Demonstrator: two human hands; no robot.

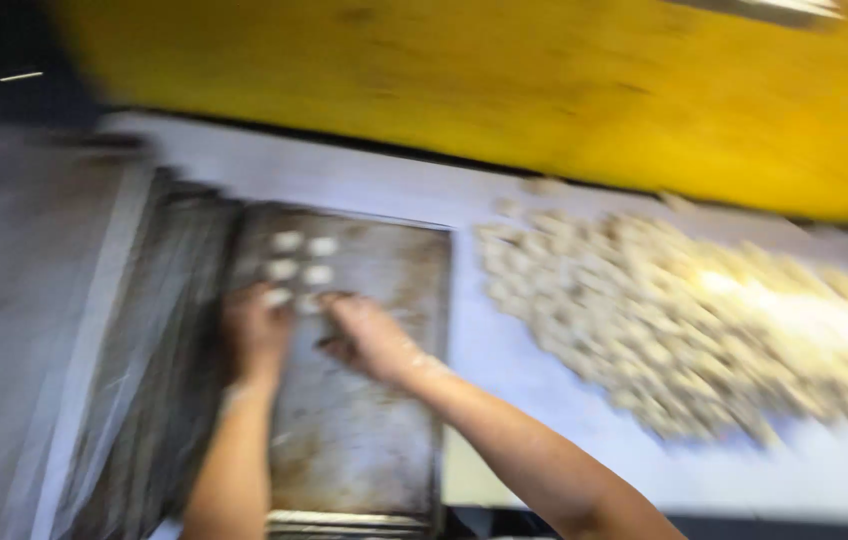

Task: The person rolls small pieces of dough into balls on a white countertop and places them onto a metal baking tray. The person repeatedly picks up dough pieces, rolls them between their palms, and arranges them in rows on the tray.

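Small pale dough lumps point(302, 258) are laid in rows at the far end of the worn metal baking tray point(364, 440), right hand point(369, 338) and left hand point(256, 330) both resting just on the near side of them, grips too blurred to call.

The tray point(364, 440) is looking like worn metal, dull and blotched with brownish stains, its finish matt. The dough pieces point(304, 245) on it are showing pale, soft and matt, as is the dough heap point(684, 330) lying on the bench point(534, 350), whose white top is appearing smooth. The yellow wall point(504, 70) behind is looking smooth with a faint sheen. Blur is hiding finer texture.
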